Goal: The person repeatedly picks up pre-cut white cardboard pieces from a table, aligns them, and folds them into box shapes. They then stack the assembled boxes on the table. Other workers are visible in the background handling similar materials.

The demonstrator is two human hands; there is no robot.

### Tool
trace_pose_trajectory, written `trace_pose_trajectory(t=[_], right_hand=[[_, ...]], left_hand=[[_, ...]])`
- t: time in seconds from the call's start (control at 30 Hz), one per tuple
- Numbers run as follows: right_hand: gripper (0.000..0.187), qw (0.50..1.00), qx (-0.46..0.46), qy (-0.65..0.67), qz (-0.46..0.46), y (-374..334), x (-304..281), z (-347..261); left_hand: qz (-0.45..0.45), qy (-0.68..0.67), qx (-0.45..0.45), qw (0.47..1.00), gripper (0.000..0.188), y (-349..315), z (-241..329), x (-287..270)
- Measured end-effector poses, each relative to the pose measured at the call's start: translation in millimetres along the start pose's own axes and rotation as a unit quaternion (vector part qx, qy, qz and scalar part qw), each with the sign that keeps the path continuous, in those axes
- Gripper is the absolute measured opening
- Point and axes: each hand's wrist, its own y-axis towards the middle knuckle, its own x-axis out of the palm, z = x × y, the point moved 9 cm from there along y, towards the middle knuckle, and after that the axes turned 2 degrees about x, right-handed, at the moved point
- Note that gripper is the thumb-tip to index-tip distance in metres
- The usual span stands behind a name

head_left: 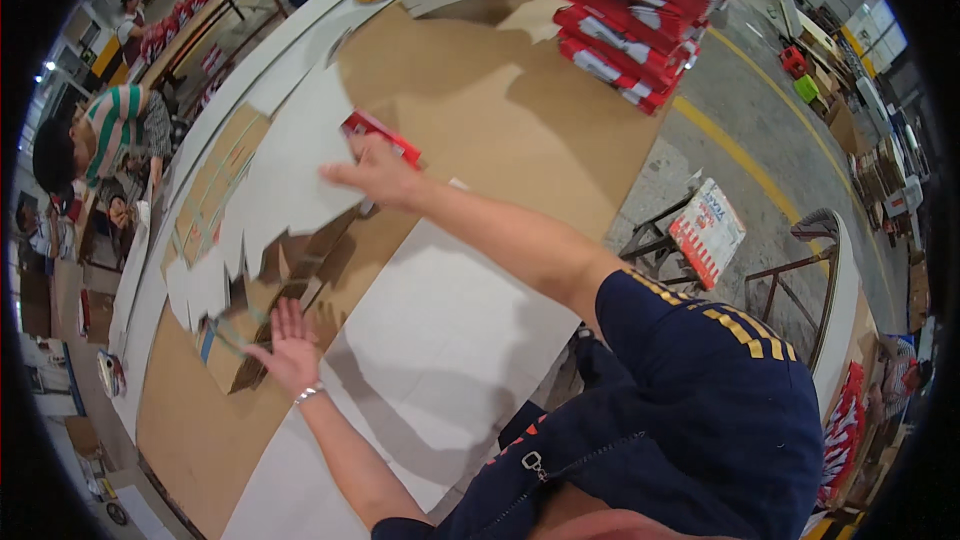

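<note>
My left hand is spread, palm up, with nothing in it. It is beside a strapped brown cardboard bundle at the near left of the table. My right hand reaches farther out, its thumb and fingers apart. Just past its fingers shows a small red printed cardboard piece; whether they touch it I cannot tell. To the left lie white board sheets with jagged edges, partly over the bundle. Flat white sheets lie on the table close to my body.
Red and white flat cartons are stacked at the table's far right. A brown board covers the tabletop. Right of it are a stool with a printed cover and a curved-back metal chair. A person in a striped shirt bends at the left.
</note>
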Motion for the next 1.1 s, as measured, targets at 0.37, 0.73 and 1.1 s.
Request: trace_pose_trajectory(t=[0.37, 0.73, 1.1], right_hand=[[0.03, 0.994, 0.039, 0.034, -0.095, -160.6, -176.9, -111.3], [0.036, 0.976, 0.214, 0.019, 0.013, -255.4, -429.8, -8.8], [0.038, 0.903, 0.344, -0.238, 0.098, -263.7, -514.7, 140.3]], left_hand=[[0.115, 0.04, 0.396, 0.91, 0.042, -73.0, -18.5, 14.2], [-0.006, 0.142, 0.124, 0.982, 0.047, -177.7, -275.6, 124.2], [0.266, 0.035, -0.076, 0.96, 0.028, -144.7, -382.3, -44.7]])
